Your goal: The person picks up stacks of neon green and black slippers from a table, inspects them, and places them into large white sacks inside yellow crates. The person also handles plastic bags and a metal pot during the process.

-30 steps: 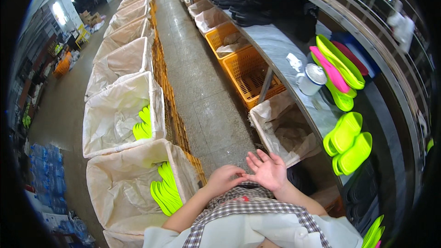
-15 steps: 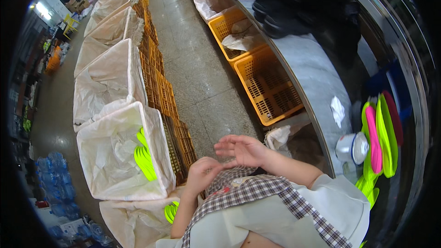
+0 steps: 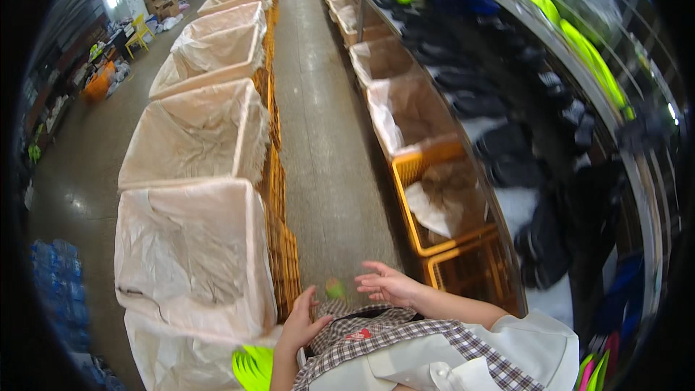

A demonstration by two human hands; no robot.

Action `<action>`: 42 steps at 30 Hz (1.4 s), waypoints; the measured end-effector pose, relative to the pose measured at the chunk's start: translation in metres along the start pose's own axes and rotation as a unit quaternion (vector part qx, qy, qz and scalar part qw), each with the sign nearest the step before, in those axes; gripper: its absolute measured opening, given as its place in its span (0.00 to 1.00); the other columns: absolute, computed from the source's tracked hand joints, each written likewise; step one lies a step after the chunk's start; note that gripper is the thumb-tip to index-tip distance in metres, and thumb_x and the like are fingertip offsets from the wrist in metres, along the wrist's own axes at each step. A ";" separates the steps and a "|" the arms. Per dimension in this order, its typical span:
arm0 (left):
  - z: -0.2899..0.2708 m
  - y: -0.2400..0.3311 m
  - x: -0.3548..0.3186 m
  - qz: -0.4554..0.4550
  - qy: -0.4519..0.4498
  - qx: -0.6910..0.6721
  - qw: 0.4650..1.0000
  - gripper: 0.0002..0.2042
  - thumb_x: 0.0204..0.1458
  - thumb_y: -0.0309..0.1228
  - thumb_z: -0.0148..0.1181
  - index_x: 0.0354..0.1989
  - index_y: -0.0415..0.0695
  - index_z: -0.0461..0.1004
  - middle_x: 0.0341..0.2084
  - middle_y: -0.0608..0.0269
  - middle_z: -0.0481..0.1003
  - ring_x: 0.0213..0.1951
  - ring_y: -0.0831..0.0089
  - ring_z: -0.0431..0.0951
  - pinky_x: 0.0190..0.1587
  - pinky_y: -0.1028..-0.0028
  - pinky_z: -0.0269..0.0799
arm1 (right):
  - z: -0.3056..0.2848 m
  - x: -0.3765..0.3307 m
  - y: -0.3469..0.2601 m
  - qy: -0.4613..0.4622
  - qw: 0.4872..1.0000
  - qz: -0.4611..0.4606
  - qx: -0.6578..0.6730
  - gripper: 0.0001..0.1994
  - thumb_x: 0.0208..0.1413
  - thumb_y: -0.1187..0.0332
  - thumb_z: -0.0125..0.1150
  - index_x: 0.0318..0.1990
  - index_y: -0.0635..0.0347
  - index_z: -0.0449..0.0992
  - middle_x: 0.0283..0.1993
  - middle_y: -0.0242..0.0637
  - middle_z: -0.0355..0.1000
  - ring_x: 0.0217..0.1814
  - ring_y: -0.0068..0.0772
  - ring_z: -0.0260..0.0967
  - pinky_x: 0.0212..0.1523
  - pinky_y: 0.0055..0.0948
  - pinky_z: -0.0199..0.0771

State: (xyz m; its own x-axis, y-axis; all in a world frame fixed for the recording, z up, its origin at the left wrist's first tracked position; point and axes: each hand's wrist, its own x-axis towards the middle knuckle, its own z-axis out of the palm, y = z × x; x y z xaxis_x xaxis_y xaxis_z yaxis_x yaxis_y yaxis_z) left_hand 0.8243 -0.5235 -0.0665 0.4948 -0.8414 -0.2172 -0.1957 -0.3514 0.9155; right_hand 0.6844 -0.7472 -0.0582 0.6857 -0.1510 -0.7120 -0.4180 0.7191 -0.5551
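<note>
Plainly, we have both hands empty and well apart, just beyond the checked apron (image 3: 394, 331): our left hand (image 3: 295, 324) is near its left edge, fingers slightly bent and thumb held away from them, while our right hand (image 3: 391, 287) is past its upper right part, fingers loosely spread. Between the hands, at the apron's far edge, we see a small blurred green spot (image 3: 334, 289); we cannot tell what it is. Left of the apron, beside our left forearm, bright yellow-green pieces (image 3: 252, 368) lie stacked in a cloth-lined basket (image 3: 163, 351), and farther ahead of the apron on that side we have a row of pale-lined baskets (image 3: 253, 261). Right of the apron and ahead, an orange crate (image 3: 409, 221) holds crumpled cloth (image 3: 441, 206), and dark shoes (image 3: 541, 242) line the shelf (image 3: 515, 210) beside it
</note>
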 end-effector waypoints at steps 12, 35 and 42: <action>-0.162 0.019 0.442 0.038 -0.265 0.238 0.934 0.29 0.52 0.50 0.54 0.56 0.41 0.64 0.49 0.47 0.70 0.51 0.52 0.69 0.53 0.63 0.66 | -0.091 0.292 -0.260 0.184 0.975 -0.120 -0.039 0.13 0.47 0.76 0.63 0.41 0.61 0.72 0.36 0.31 0.72 0.34 0.21 0.67 0.32 0.18 0.67; -0.512 0.117 1.287 -0.007 -0.187 0.343 0.921 0.30 0.51 0.53 0.55 0.52 0.40 0.68 0.47 0.46 0.71 0.50 0.54 0.71 0.51 0.62 0.67 | -0.047 0.834 -1.035 0.088 0.986 -0.102 -0.098 0.08 0.59 0.64 0.54 0.36 0.58 0.72 0.26 0.28 0.71 0.21 0.16 0.61 0.18 0.16 0.57; -0.574 0.145 1.612 0.123 -0.242 0.390 0.880 0.25 0.50 0.51 0.55 0.52 0.48 0.67 0.43 0.52 0.72 0.47 0.53 0.73 0.47 0.60 0.70 | -0.133 1.013 -1.205 0.226 0.969 -0.094 -0.037 0.10 0.53 0.74 0.55 0.44 0.60 0.71 0.35 0.34 0.74 0.31 0.22 0.69 0.29 0.21 0.68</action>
State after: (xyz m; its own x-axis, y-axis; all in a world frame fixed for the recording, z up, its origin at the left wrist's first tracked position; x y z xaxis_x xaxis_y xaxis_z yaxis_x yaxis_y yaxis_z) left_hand 2.0796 -1.6947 -0.0899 -0.0248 -0.9412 -0.3371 -0.8618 -0.1508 0.4843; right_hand 1.8034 -1.8572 -0.1682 0.4305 -0.5681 -0.7014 -0.3636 0.6021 -0.7108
